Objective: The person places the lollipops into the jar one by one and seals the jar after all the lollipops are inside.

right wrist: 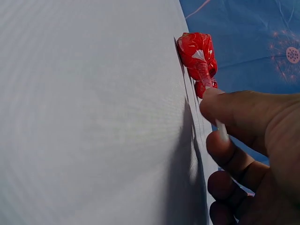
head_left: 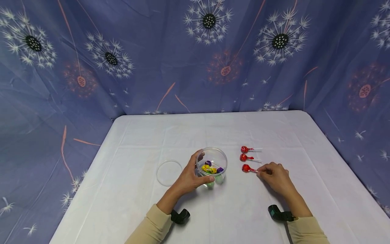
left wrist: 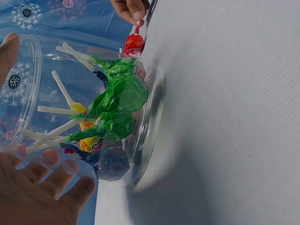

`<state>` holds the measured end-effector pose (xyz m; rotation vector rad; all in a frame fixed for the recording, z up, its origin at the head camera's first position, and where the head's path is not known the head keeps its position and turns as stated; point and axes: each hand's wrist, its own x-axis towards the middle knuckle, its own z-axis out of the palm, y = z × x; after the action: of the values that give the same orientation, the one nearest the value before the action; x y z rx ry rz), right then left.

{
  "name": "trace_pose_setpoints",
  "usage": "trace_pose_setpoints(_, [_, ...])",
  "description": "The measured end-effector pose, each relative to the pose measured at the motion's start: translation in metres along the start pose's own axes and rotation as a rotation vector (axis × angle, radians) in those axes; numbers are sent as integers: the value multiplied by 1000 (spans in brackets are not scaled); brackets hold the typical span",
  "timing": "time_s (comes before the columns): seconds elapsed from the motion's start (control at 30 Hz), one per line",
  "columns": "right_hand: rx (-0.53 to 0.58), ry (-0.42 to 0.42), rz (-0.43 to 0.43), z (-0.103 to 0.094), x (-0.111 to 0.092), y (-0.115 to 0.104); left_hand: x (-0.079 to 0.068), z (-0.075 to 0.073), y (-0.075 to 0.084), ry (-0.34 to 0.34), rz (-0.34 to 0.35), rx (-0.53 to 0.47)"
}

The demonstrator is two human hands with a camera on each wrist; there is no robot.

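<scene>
My left hand [head_left: 190,178] grips a clear round plastic tub [head_left: 215,154], thumb along its near side and fingers round the far side. Inside lie several wrapped lollipops: green ones [left wrist: 126,93], yellow ones [head_left: 206,168] and dark purple ones [left wrist: 112,161], their white sticks pointing up toward the tub's mouth. To the right of the tub, my right hand [head_left: 276,178] pinches the stick of the nearest red lollipop [head_left: 246,168] between thumb and fingers. The red head [right wrist: 197,49] points left, close over the table.
Beyond the pinched one, two more red lollipops [head_left: 243,149] lie in a column, sticks to the right. A clear ring-shaped lid [head_left: 157,174] lies left of the tub. White cloth covers the table [head_left: 146,135]; a blue floral curtain [head_left: 170,61] hangs behind it.
</scene>
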<state>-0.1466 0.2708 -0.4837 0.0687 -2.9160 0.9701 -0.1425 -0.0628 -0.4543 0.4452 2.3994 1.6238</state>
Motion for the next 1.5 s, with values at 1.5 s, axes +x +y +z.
trace_pose_setpoints(1.5, [196, 255, -282, -41, 19, -105, 0, 0, 0, 4, -9, 24])
